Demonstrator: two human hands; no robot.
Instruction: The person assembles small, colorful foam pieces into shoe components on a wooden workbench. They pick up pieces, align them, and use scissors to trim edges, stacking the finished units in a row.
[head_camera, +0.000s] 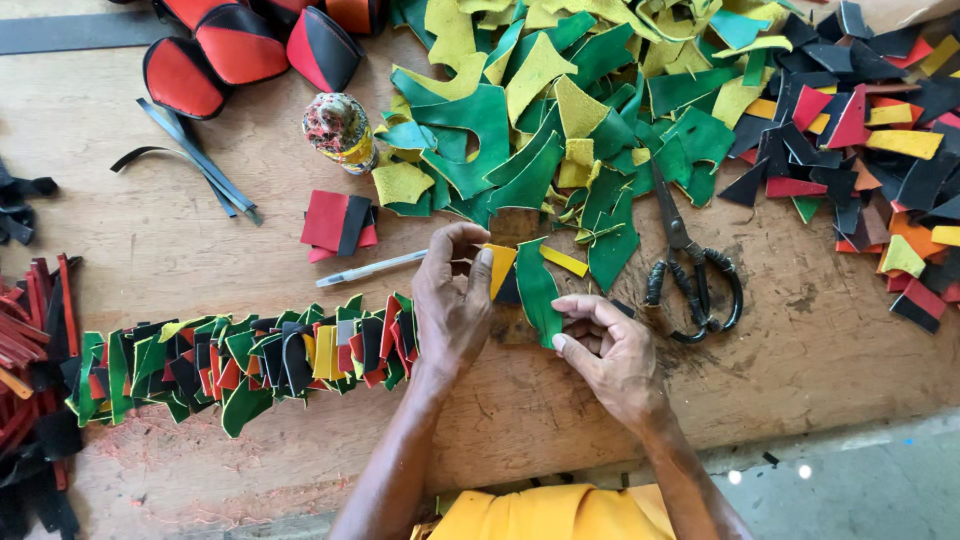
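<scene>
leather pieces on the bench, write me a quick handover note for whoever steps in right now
Left hand: grip closed on a yellow-orange piece with a dark piece behind it.
Right hand: fingers pinch the lower edge of a green piece, which lies against the yellow-orange one.
Done: a long row of overlapped pieces in green, black, red and yellow runs leftward from the left hand.
Left: a loose green and yellow pile above the hands, and a black, red and orange pile at the right.
Nearby: scissors right of the hands, a pen to the left.
</scene>
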